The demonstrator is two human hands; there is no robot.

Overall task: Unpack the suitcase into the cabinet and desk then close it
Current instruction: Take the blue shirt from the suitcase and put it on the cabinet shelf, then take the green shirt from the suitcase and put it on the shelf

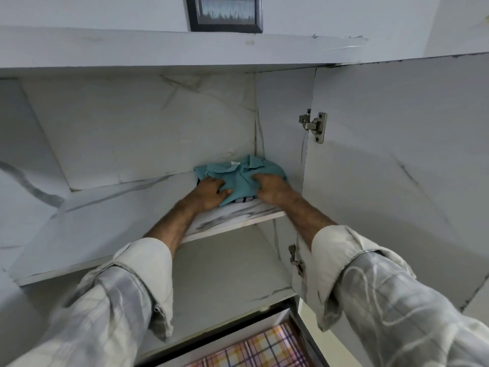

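Observation:
A folded teal polo shirt (239, 172) lies in the right back corner of the upper shelf (232, 217) of the open marble-patterned cabinet. It sits on top of another folded garment with a checked pattern (244, 199), of which only an edge shows. My left hand (211, 193) grips the shirt's left front edge, thumb on top. My right hand (270, 188) grips the shirt's right side, fingers curled into the cloth. The suitcase is out of view.
The cabinet door (397, 168) stands open to the right, with two metal hinges (315, 125). A lower shelf (225, 282) lies beneath. A framed picture (225, 13) stands on the cabinet top. A plaid cloth (262, 348) shows at the bottom.

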